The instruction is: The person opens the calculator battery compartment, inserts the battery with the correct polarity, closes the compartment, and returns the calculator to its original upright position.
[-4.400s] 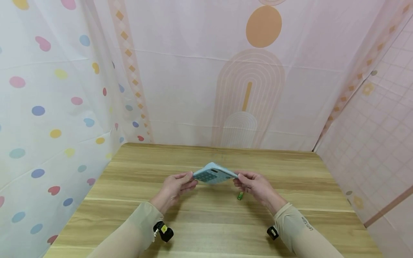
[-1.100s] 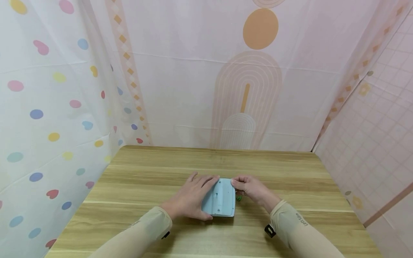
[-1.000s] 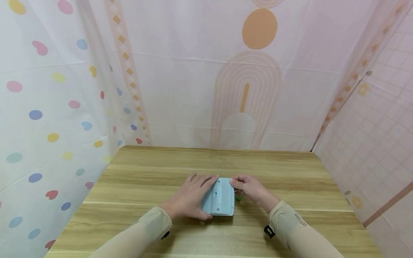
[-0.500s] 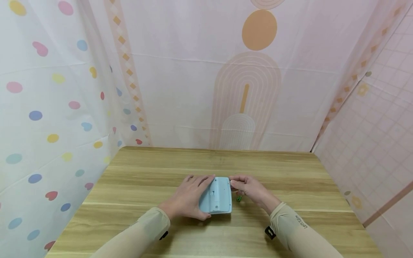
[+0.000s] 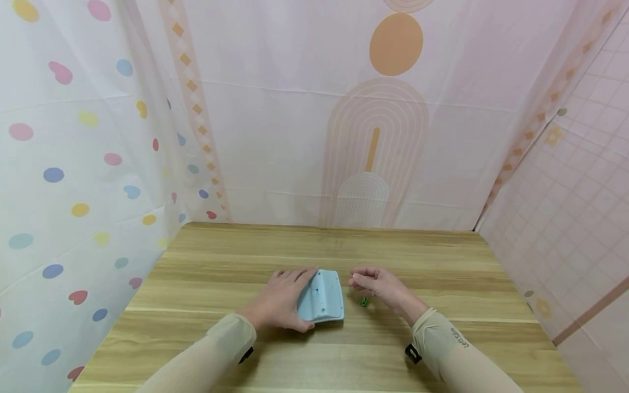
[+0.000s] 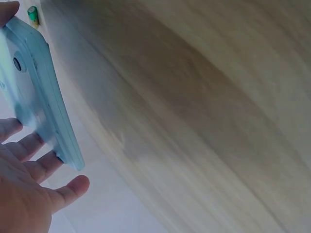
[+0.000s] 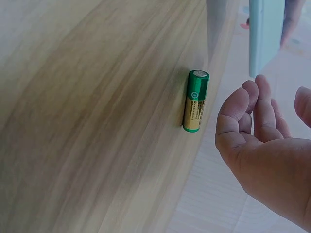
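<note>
A light blue calculator (image 5: 326,297) is tilted with its back face up, in the grip of my left hand (image 5: 281,300). The left fingers lie along its far edge and the thumb is at the near one. In the left wrist view the calculator (image 6: 43,92) shows its side edge. My right hand (image 5: 383,286) is a short way to the right of it, fingers loosely bent, with nothing visible between them. Below that hand a green and gold battery (image 7: 196,102) lies on the table; in the head view the battery (image 5: 365,301) is partly tucked under the fingers.
The wood-grain table (image 5: 245,240) runs back to a pink patterned curtain (image 5: 295,136). A dotted curtain (image 5: 98,180) hangs at the left and a grid-patterned one (image 5: 580,207) at the right.
Earlier both hands held the calculator with its keys showing; then its back was turned up. Since then my left hand has shifted it left, and my right hand has let go of its edge.
</note>
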The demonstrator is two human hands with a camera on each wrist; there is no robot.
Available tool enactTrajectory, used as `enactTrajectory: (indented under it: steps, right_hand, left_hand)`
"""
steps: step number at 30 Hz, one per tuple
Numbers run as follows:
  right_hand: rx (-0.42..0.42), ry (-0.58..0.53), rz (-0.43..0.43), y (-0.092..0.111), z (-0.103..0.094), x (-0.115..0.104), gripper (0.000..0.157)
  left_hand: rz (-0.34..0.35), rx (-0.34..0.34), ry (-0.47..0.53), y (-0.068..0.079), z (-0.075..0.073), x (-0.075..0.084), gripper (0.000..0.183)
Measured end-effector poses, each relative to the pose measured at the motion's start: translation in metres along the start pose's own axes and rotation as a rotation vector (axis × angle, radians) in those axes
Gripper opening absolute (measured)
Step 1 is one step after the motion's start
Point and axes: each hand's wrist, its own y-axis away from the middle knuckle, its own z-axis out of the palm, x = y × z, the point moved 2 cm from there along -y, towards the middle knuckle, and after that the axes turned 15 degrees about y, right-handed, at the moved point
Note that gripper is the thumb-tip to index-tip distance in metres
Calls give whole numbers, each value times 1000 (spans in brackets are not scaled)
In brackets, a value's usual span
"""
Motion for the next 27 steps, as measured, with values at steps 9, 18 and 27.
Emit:
enactTrajectory:
  steps: [9,18,27]
  right_hand:
    - [15,25,16,3,-3,4,49]
    - [46,61,40,2,-4,11,45]
    - [40,66,18,1,-4,11,45]
  left_hand:
    - [-82,-35,24,-5,2,-16,125]
    - [-115,-48,53,-14,6,-22,122]
    - [-108,-80,70,-29,7,-21,122]
